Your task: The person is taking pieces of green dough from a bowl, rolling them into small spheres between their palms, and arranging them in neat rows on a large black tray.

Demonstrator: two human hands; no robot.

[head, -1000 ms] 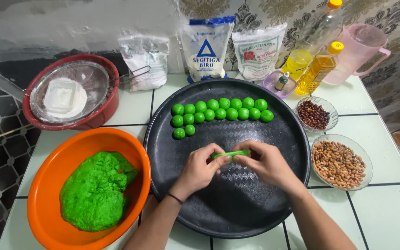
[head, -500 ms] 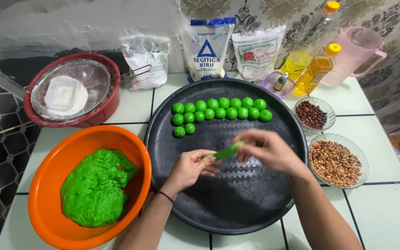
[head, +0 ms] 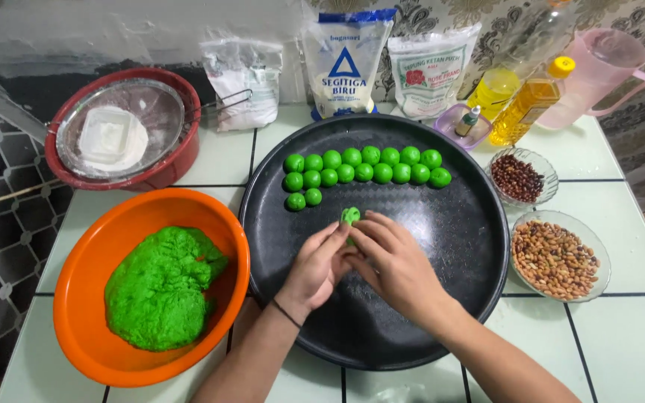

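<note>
Over the middle of the round black metal tray (head: pixel 442 298), the left hand (head: pixel 316 267) and right hand (head: pixel 391 263) meet, fingertips pinched together on a small lump of bright green dough (head: pixel 350 216). Just beyond it lie rows of little green dough balls (head: pixel 360 166). An orange plastic bowl (head: pixel 83 298) with a big green dough mass (head: pixel 160 287) sits to the left on the white tiled table (head: pixel 621 336), and a glass dish of peanuts (head: pixel 555 257) sits to the right.
</note>
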